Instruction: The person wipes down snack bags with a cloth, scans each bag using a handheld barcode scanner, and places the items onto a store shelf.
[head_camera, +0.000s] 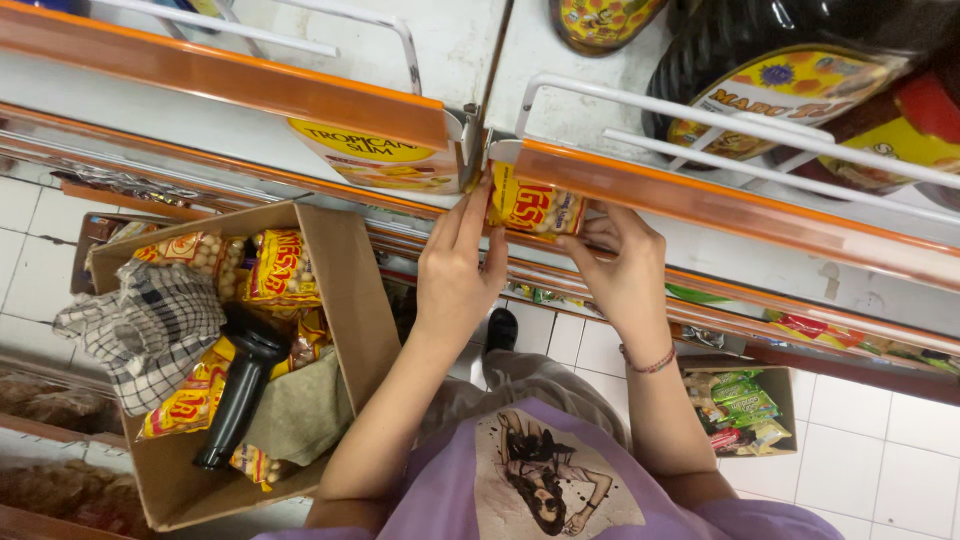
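Observation:
A yellow snack packet with red lettering (533, 207) sits just below the orange shelf edge (700, 200). My left hand (458, 270) presses its fingers against the packet's left side. On the packet's right side my right hand (620, 270) holds it with curled fingers. A thin bracelet circles the right wrist (650, 362). Both hands grip the same packet under the shelf rail.
An open cardboard box (350, 300) at the left holds several yellow snack packets (280, 265), a checked cloth (145, 330) and a black bottle (240, 385). Dark bottles with yellow labels (780, 70) stand behind a white wire rail (740, 125). A smaller box of green packets (745, 410) sits on the tiled floor.

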